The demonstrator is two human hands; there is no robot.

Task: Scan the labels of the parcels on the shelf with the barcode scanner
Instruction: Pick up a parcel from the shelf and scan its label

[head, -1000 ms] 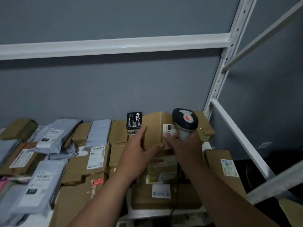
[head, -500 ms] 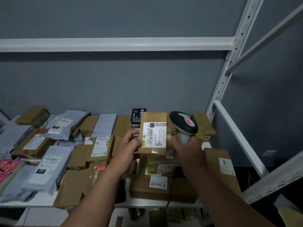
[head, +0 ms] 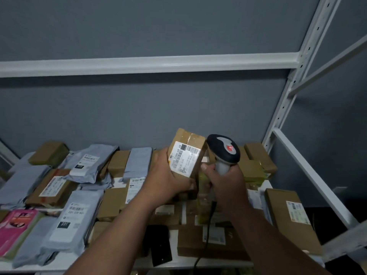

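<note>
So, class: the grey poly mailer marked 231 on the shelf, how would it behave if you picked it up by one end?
The grey poly mailer would probably sag, since its film is wrinkled. Its glossy skin may slip. It looks light, being flat and thin.

We face a plain grey wall (head: pixel 139 32) in dim light. A white metal rack stands against it: a crossbar (head: pixel 149 63) overhead and a perforated upright post (head: pixel 286 100) at right.

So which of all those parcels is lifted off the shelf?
The small brown box with the white barcode label: the left hand holds it tilted up beside the scanner, while the others lie flat.
</note>
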